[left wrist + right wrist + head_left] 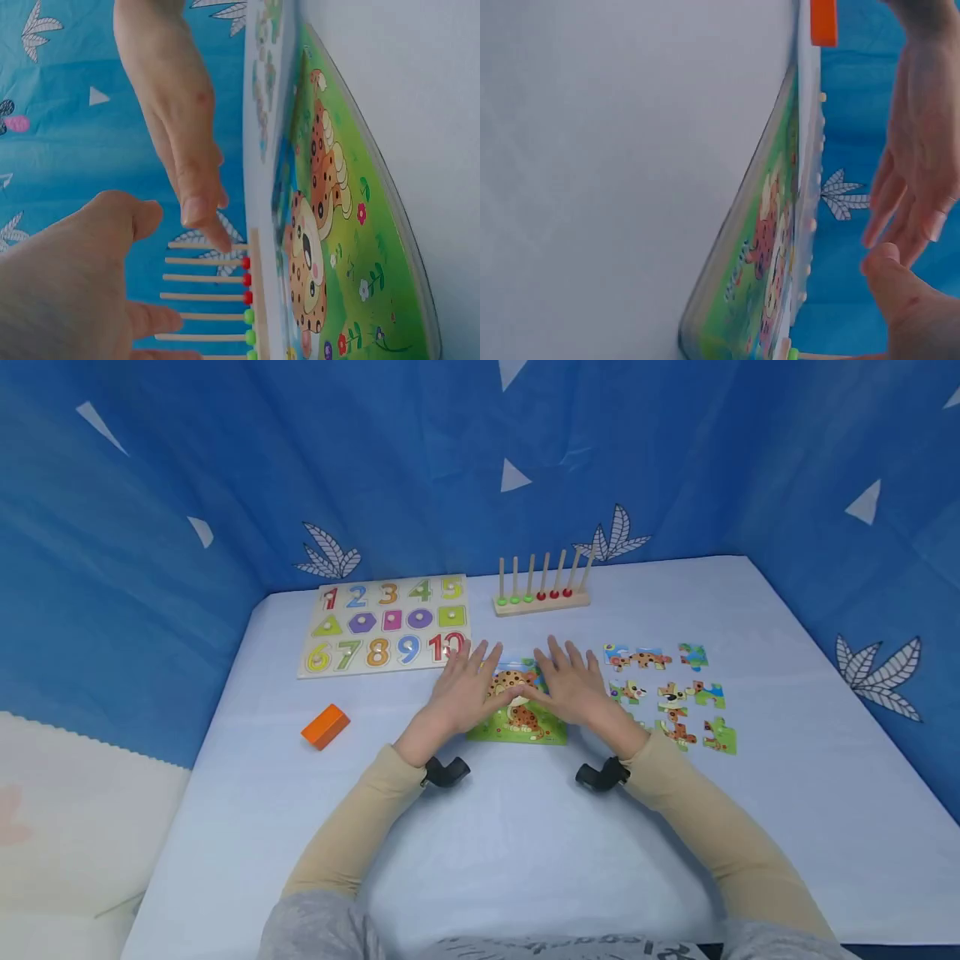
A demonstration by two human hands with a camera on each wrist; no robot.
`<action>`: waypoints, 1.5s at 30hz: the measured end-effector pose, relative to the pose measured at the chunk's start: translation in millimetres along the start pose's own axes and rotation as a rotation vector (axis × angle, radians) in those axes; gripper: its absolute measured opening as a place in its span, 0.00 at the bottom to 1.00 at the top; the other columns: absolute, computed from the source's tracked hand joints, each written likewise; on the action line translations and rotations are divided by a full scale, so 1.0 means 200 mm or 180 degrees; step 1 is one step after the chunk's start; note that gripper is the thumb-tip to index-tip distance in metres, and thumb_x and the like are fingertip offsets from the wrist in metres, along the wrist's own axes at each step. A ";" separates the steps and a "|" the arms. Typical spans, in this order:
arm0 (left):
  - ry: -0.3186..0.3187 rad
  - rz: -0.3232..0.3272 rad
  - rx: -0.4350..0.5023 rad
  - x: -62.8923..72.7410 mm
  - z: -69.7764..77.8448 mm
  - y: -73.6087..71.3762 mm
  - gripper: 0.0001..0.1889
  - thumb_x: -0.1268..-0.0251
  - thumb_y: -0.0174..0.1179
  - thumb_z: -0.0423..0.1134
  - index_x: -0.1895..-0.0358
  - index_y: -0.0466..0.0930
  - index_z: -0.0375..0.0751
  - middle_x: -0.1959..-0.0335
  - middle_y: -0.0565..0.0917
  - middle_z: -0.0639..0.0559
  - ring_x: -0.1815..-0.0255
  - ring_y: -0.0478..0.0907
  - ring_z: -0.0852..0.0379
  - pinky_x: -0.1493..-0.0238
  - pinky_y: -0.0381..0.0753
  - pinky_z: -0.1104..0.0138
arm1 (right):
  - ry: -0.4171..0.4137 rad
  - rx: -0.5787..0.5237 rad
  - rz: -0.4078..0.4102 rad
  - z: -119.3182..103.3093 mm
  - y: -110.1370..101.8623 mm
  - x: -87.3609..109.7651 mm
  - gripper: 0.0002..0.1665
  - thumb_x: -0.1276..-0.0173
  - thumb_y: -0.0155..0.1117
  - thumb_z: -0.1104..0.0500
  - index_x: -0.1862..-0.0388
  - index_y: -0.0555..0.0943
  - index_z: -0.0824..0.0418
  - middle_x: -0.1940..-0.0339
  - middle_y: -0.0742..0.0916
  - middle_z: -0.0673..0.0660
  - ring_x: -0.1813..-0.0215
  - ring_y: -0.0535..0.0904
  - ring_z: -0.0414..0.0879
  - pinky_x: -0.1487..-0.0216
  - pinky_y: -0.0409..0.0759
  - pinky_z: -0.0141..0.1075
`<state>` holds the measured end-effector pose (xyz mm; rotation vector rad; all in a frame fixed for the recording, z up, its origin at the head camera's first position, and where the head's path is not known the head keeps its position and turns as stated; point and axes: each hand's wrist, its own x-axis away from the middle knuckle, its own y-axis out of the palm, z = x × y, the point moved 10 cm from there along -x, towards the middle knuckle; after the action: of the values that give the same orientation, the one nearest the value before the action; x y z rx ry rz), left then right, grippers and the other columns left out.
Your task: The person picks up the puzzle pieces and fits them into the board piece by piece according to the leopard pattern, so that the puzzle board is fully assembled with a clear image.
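Both hands hover palm down over a square leopard picture board (525,727), with fingers spread and thumbs meeting near its middle. My left hand (467,687) is above the board's left side, its fingertips near the number board. Above the right side is my right hand (572,687). In the left wrist view the leopard board (330,225) lies flat below the hands, showing a spotted leopard, grass and flowers. Neither hand grips anything. In the right wrist view, the board (750,262) is seen at a low angle, with a gap between it and the hands.
Loose jigsaw pieces (677,733) lie in rows to the right. A wooden number and shape board (375,647) is at back left, and a bead stand (543,603) with upright pegs at the back. An orange block (326,727) rests at left. A blue curtain (420,460) borders the table.
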<state>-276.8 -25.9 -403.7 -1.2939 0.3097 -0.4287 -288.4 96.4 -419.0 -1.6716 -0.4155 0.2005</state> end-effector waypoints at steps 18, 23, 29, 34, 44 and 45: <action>0.0015 0.0572 0.1521 0.07 -0.33 0.06 0.34 0.36 0.55 0.36 0.29 0.54 0.34 0.29 0.57 0.38 0.29 0.54 0.44 0.29 0.53 0.56 | 0.0257 -0.1791 0.0399 0.70 -0.26 0.16 0.37 0.34 0.63 0.52 0.31 0.64 0.67 0.33 0.68 0.68 0.34 0.63 0.65 0.39 0.67 0.59; 0.0066 0.0591 0.1666 0.08 -0.32 0.07 0.32 0.39 0.56 0.34 0.30 0.58 0.33 0.30 0.61 0.39 0.30 0.57 0.45 0.30 0.56 0.57 | 0.0396 -0.1954 0.0495 0.81 -0.27 0.20 0.33 0.34 0.63 0.56 0.33 0.67 0.67 0.34 0.70 0.67 0.34 0.64 0.64 0.38 0.66 0.57; 0.0033 0.0520 0.1737 0.08 -0.32 0.08 0.32 0.41 0.56 0.31 0.31 0.60 0.33 0.31 0.63 0.38 0.30 0.58 0.44 0.30 0.57 0.58 | 0.0262 -0.1995 0.0347 0.79 -0.24 0.16 0.31 0.33 0.63 0.58 0.35 0.68 0.69 0.36 0.71 0.69 0.35 0.64 0.64 0.36 0.65 0.56; 0.0034 0.0452 0.1754 0.07 -0.31 0.11 0.32 0.41 0.57 0.31 0.31 0.60 0.34 0.31 0.63 0.38 0.30 0.57 0.44 0.30 0.57 0.58 | 0.0218 -0.1886 0.0125 0.76 -0.20 0.12 0.31 0.33 0.62 0.59 0.34 0.67 0.69 0.35 0.70 0.69 0.34 0.63 0.64 0.36 0.65 0.56; 0.0127 0.0366 0.1747 0.08 -0.29 0.14 0.33 0.42 0.59 0.30 0.31 0.61 0.34 0.31 0.63 0.41 0.29 0.57 0.47 0.29 0.54 0.62 | 0.0088 -0.1835 -0.0109 0.74 -0.12 0.08 0.32 0.33 0.62 0.63 0.33 0.65 0.71 0.34 0.68 0.71 0.34 0.62 0.67 0.37 0.66 0.57; 0.0125 0.0374 0.1745 0.08 -0.29 0.15 0.33 0.42 0.59 0.30 0.31 0.61 0.34 0.31 0.64 0.41 0.29 0.57 0.47 0.29 0.54 0.62 | 0.0071 -0.1809 -0.0125 0.74 -0.11 0.07 0.32 0.33 0.62 0.63 0.33 0.65 0.71 0.34 0.68 0.71 0.34 0.62 0.67 0.37 0.66 0.57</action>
<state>-286.0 -77.0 -446.3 -0.7291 0.2748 -0.4035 -332.5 240.0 -416.6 -2.2173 -0.5195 0.0321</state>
